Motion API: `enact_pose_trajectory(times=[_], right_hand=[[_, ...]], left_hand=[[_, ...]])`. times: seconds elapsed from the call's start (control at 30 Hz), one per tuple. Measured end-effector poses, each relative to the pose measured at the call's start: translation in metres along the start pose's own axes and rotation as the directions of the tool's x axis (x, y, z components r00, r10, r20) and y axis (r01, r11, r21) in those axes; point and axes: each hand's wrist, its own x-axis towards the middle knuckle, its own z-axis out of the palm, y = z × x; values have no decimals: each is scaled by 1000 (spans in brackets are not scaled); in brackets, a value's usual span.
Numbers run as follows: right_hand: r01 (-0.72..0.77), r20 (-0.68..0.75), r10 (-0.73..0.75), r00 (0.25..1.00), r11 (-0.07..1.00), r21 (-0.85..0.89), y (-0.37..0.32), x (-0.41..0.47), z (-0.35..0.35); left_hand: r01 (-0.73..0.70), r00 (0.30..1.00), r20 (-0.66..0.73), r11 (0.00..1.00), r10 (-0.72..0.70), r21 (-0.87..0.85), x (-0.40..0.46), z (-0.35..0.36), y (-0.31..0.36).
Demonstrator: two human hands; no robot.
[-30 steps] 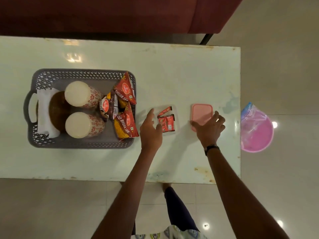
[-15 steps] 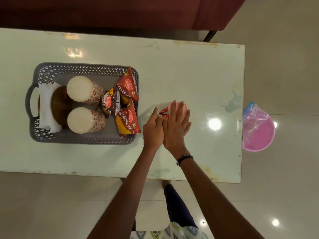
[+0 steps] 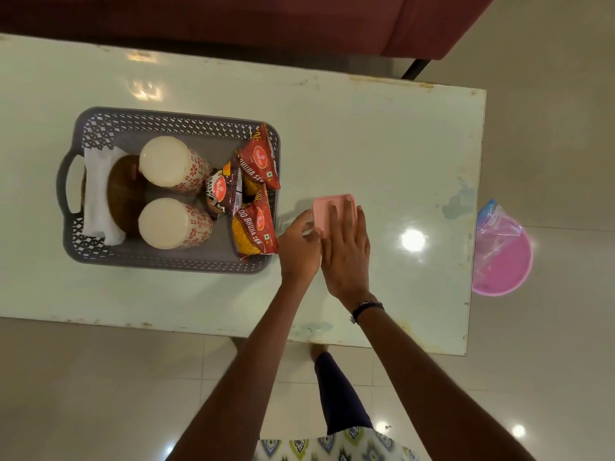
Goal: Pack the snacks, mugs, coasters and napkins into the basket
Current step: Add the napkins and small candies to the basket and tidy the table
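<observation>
Notably, Haldiram's packets (image 3: 255,229), "BHUJIA SEV"

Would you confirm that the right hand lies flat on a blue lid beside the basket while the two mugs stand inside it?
Not quite: in the head view the lid under the right hand is pink, not blue. The mugs do stand inside the basket.

One head-worn view looks steeply down from above the worktop (image 3: 366,134); it faces forward, toward the far edge. Both forearms reach in from the bottom; floor (image 3: 83,377) shows nearest the wearer.
</observation>
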Motion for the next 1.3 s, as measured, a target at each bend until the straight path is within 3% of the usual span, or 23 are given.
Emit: enact_pose_trajectory(times=[0.07, 0.13, 0.2, 0.27, 0.33, 0.5, 0.57, 0.67, 0.77, 0.93, 1.03, 1.17, 1.3], right_hand=[[48, -15, -47, 999, 997, 60, 6, -1, 1], [46, -32, -38, 999, 950, 308, 11, -1, -2], [-87, -18, 123, 992, 791, 605, 14, -2, -10], [-249, 51, 312, 949, 639, 728, 21, -3, -18], [-346, 141, 389, 910, 528, 776, 33, -4, -22], [-417, 283, 360, 889, 384, 824, 52, -11, -28], [-437, 305, 372, 877, 353, 827, 52, -10, -31], [-465, 317, 412, 854, 333, 820, 51, -7, -34], [-486, 330, 420, 846, 352, 800, 49, -3, -39], [-476, 333, 347, 877, 527, 704, 51, 22, -52], [-439, 305, 345, 888, 437, 785, 45, 48, -53], [-452, 298, 409, 863, 358, 817, 39, 73, -49], [-457, 303, 417, 857, 343, 821, 41, 74, -49]], left_hand=[[36, 999, -43, 997, -33, 66, -1, 1, -2], [47, 996, -86, 990, -36, 134, -3, 5, -3], [62, 992, -120, 980, -40, 187, -6, 9, -4], [103, 988, -134, 976, -78, 192, -9, 13, -5], [145, 984, -119, 985, -133, 98, -14, 17, -10], [195, 967, -112, 947, -229, -257, -32, 24, -20], [245, 944, -117, 891, -310, -383, -34, 23, -17], [297, 920, -104, 848, -377, -439, -28, 23, -17], [304, 929, -84, 872, -361, -384, -23, 18, -16], [198, 977, -42, 962, -209, -186, -7, 12, -12], [131, 983, -109, 977, -151, -169, 11, 22, 4], [222, 931, -194, 902, -309, -370, 32, 30, 18], [230, 937, -181, 915, -301, -331, 35, 29, 15]])
